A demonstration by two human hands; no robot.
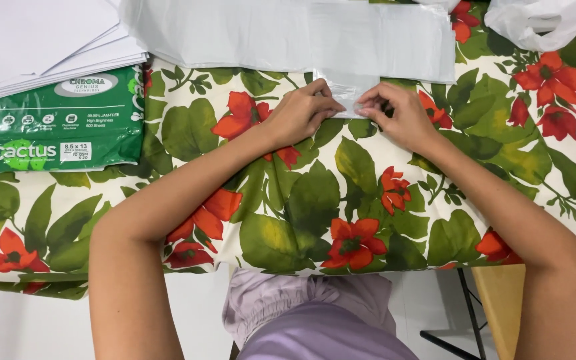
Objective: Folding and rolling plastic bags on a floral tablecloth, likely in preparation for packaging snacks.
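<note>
Head view: your left hand [301, 110] and right hand [401, 113] meet at the near edge of the white plastic bag [301, 33] lying flat on the floral tabletop [301, 207]. Both sets of fingers are pinched shut on its small clear flap [349, 100] — likely to keep it taut. Green paper ream [48, 130] sits left — well apart.

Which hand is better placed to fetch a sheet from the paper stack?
Probably the left hand: the white paper stack lies on its side. The right hand would have to cross over. Both pinch the clear plastic strip.
</note>
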